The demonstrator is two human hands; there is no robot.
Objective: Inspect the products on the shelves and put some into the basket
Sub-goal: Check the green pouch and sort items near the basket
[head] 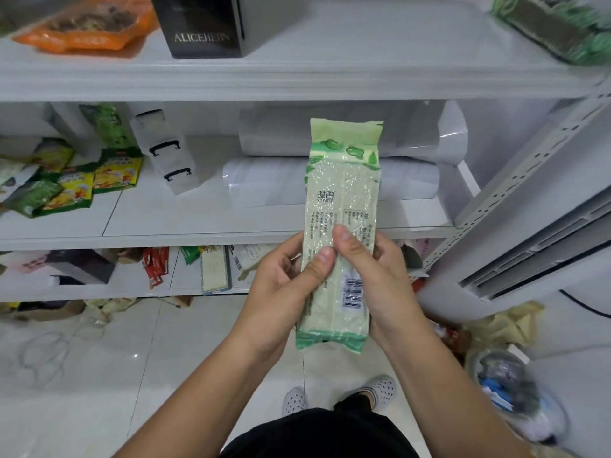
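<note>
- 2 bare hands hold 1 long vacuum-packed packet [340, 206] upright in front of the white shelves [297, 81], at centre of view.
- Left hand [281, 285] wraps the packet's lower left edge, thumb pressed on the front face, fingers behind.
- Right hand [373, 276] clamps the lower right edge, thumb on the front just beside the left thumb, the 2 thumbs nearly touching.
- Packet: clear film over pale small grains, green printed bands at top and bottom, green bean shapes near the top. Printed side faces the camera: a 2-character logo with small Latin letters under it, too blurred to read; columns of small print; a boxed table; a barcode [352, 290] low on the right.
- Packet is off the shelves, its bottom end hanging over the floor tiles.
- Top shelf: black box [201, 26] with white lettering "ALICEHEIN", orange pouch [86, 26] to its left, green bag [558, 28] far right, blurred.
- Middle shelf: green and yellow snack packs [86, 180] at left, text unreadable; clear plastic box with 2 black latches [165, 150]; 2 large white rolls [330, 160] behind the packet.
- Lower shelf: red sachets [155, 264], a dark box [82, 266], flat packs with barcodes, print too small to read.
- Person's white perforated shoes [380, 390] on the floor below.
</note>
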